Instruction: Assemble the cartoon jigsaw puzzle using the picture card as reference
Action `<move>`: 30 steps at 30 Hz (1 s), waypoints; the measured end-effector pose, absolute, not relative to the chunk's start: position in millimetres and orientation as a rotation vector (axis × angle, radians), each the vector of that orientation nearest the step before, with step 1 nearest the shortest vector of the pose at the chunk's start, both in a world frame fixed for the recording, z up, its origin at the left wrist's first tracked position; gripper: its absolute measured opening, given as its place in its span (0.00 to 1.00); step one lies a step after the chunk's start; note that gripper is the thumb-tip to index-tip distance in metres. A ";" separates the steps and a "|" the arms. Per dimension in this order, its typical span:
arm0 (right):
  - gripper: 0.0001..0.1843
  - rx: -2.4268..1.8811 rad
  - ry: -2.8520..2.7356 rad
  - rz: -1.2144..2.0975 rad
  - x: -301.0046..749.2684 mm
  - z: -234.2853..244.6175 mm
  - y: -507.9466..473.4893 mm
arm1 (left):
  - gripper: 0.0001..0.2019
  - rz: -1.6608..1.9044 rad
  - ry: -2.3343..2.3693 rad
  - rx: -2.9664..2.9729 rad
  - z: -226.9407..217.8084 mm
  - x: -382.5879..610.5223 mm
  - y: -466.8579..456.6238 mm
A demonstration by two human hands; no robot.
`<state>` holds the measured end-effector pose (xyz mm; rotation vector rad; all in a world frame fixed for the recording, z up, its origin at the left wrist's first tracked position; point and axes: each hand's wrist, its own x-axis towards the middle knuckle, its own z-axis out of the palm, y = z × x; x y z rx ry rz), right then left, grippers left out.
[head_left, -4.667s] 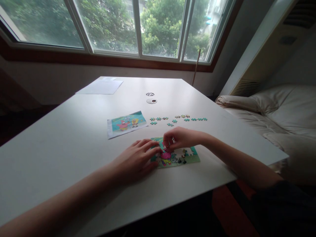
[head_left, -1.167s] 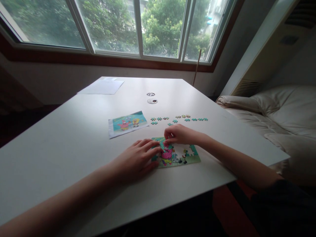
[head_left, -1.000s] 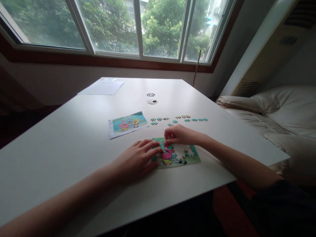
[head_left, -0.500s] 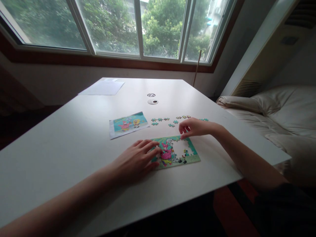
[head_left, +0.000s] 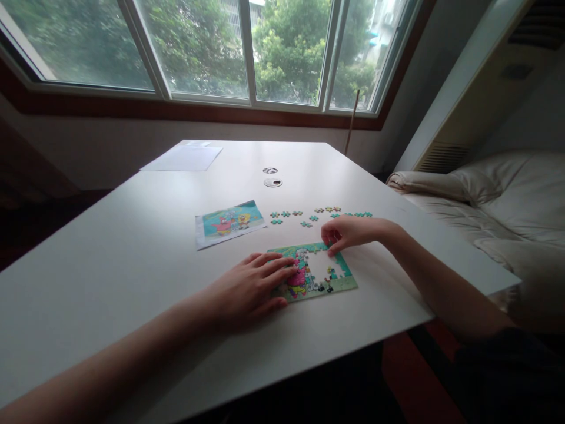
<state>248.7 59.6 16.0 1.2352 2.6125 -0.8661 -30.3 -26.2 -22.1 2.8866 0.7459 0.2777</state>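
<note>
A partly filled jigsaw puzzle (head_left: 296,290) with a pink cartoon figure lies on the white table, with a bare gap right of its middle. My left hand (head_left: 253,285) rests flat across the puzzle's left side, fingers stretched out and covering part of the pink figure. At the puzzle's upper right edge, my right hand (head_left: 346,231) has thumb and fingers bent together in a pinch. Whatever is between those fingertips is hidden. Loose puzzle pieces (head_left: 286,214) lie in short rows just beyond the puzzle, some close behind my right hand.
A printed picture sheet (head_left: 232,222) with the cartoon figures lies beyond my left hand. White paper (head_left: 183,158) sits at the table's far left. Two round inserts (head_left: 272,182) are set in the tabletop (head_left: 145,235). A pale sofa (head_left: 494,206) stands at the right.
My left hand has slid slightly right over the puzzle and flattened, covering more of the pink figure. My right fingertips have shifted a little right and toward me along the puzzle's top edge.
</note>
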 end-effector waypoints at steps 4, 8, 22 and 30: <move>0.17 1.225 2.645 -0.871 249.1 13.3 61.3 | 0.24 0.271 0.747 2.893 -21.4 -30.5 -27.0; 0.17 1.252 2.643 -0.852 251.3 12.7 63.0 | 0.20 0.276 0.761 2.920 -17.7 -38.4 -23.5; 0.18 1.287 2.643 -0.849 257.0 15.4 63.5 | 0.12 0.366 0.703 2.915 -10.4 -55.5 -15.9; 0.15 1.539 2.736 -0.567 286.7 21.2 77.9 | 0.12 0.340 0.678 2.910 -7.7 -53.0 -18.9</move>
